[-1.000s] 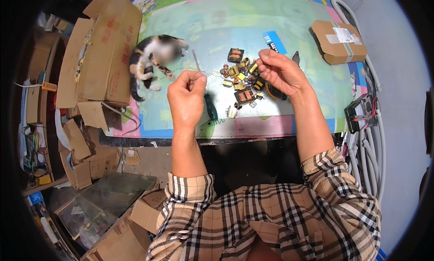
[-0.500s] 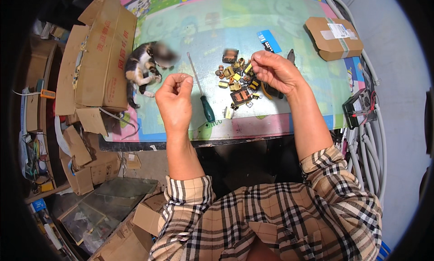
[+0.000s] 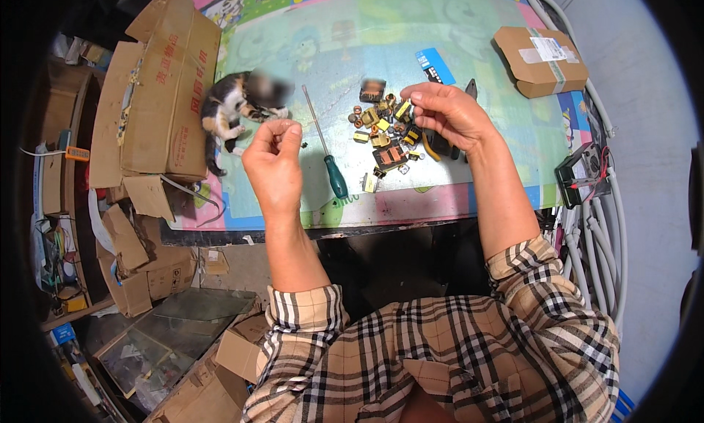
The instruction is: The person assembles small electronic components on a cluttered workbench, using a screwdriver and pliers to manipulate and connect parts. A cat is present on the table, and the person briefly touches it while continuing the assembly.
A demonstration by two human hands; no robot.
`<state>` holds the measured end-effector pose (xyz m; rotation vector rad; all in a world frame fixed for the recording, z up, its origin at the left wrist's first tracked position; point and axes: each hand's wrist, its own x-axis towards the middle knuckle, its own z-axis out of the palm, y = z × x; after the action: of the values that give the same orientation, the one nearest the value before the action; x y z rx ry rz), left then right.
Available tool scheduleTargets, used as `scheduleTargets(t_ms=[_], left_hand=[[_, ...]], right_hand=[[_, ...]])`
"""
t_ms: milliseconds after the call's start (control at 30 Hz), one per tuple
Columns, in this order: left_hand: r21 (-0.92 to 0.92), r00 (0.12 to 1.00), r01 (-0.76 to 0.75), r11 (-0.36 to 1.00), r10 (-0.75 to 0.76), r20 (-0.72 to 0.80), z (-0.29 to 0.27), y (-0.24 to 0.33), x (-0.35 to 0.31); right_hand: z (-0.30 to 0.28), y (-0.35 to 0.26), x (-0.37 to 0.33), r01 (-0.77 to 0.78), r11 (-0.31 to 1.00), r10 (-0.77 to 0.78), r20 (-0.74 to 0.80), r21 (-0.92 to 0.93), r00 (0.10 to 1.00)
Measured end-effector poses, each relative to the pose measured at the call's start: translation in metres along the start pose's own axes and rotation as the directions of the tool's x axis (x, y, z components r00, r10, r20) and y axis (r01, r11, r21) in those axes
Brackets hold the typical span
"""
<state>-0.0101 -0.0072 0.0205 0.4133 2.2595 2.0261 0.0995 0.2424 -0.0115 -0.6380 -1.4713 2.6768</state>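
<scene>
At left, beside a tall brown cardboard box (image 3: 167, 93), a black, white and orange cat (image 3: 232, 100) lies on the table, one paw near the left hand (image 3: 276, 163), whose fingers are curled to the thumb. Next, a screwdriver with green handle (image 3: 335, 177) and a pile of small copper and yellow coil parts (image 3: 380, 139) lie on the table; beyond it the right hand (image 3: 453, 115) hovers, fingers bent, and I cannot tell whether either hand pinches something thin.

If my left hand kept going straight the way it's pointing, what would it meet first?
Probably the cat, whose paws show just beyond your left hand; how high the hand is raised is unclear, so it might pass above them.
</scene>
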Motion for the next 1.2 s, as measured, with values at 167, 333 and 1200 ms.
scheduleTargets(t_ms=[167, 333, 1200], left_hand=[[0.007, 1.0, 0.008, 1.0, -0.008, -0.006, -0.001, 0.001, 0.001], [0.023, 1.0, 0.007, 1.0, -0.008, 0.006, 0.001, 0.002, 0.0], [0.403, 0.955, 0.256, 0.879, -0.295, 0.038, 0.007, -0.003, 0.002]], right_hand=[[0.004, -0.002, -0.003, 0.004, 0.994, 0.006, -0.088, 0.106, 0.996], [-0.002, -0.002, 0.0, 0.032, 0.975, -0.03, -0.015, 0.218, 0.999], [0.008, -0.001, -0.004, 0.12, 0.762, -0.276, -0.152, -0.636, 0.949]])
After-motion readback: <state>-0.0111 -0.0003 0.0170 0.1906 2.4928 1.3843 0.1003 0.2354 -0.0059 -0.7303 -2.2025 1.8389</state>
